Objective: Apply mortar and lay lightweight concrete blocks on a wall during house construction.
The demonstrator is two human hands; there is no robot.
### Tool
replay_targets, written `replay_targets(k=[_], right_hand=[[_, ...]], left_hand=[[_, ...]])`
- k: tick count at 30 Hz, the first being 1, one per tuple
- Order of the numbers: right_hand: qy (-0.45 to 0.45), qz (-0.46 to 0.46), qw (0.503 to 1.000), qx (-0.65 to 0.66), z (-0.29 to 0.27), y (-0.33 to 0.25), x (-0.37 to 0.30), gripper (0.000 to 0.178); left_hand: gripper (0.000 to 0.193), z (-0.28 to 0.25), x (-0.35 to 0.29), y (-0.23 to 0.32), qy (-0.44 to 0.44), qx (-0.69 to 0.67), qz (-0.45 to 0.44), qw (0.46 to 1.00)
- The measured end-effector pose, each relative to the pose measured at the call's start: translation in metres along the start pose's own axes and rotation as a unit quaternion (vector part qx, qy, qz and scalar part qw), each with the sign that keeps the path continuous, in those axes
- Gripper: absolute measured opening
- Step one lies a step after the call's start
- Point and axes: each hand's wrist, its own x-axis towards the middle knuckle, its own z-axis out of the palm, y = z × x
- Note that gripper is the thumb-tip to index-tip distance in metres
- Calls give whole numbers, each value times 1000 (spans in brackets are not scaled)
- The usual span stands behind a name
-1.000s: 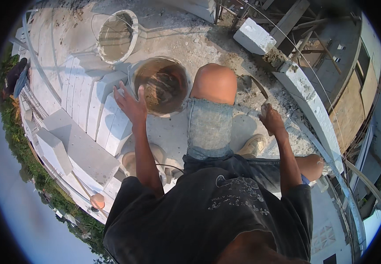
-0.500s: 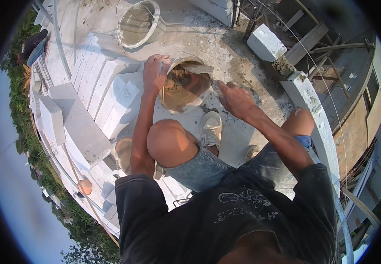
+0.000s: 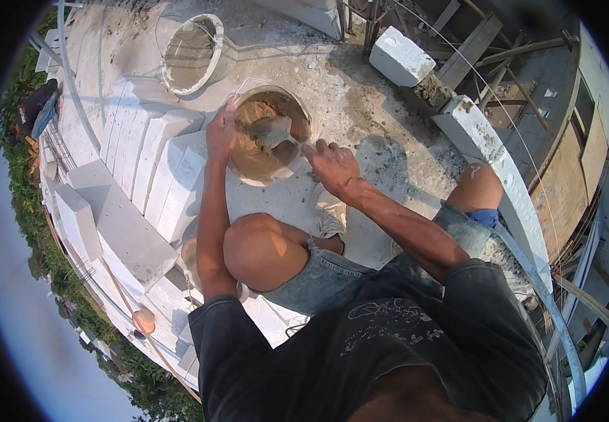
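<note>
Left hand (image 3: 221, 132) clasps rim of bucket (image 3: 291, 169); right hand (image 3: 335, 167), apart from it, grips trowel (image 3: 273, 131), blade inside with brown mix (image 3: 254, 160).

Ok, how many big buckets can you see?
2 for sure: a bucket between the left hand and right hand, and another bucket near the top, left of centre. A round container partly hidden behind the left forearm might be a third.

trowel (image 3: 274, 131): dull metal | bucket (image 3: 293, 169): smooth, plastic-looking | white blocks (image 3: 151, 160): matt, smooth | shorts (image 3: 322, 279): faded denim | floor (image 3: 336, 88): rough concrete
</note>
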Motion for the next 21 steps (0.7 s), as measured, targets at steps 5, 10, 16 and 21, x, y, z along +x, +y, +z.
replay_targets(k=[5,10,16,21], right_hand=[[142,14,987,74,14,-34,15,47],[-56,27,997,38,25,-20,-1,39],[155,38,984,83,26,-14,25,45],[57,-3,996,70,43,-26,11,39]], left_hand=[[51,7,12,13,-47,70,24,996],[51,9,17,22,-56,-15,-40,998],[48,12,19,25,-83,12,2,996],[48,11,21,24,-65,17,-12,998]])
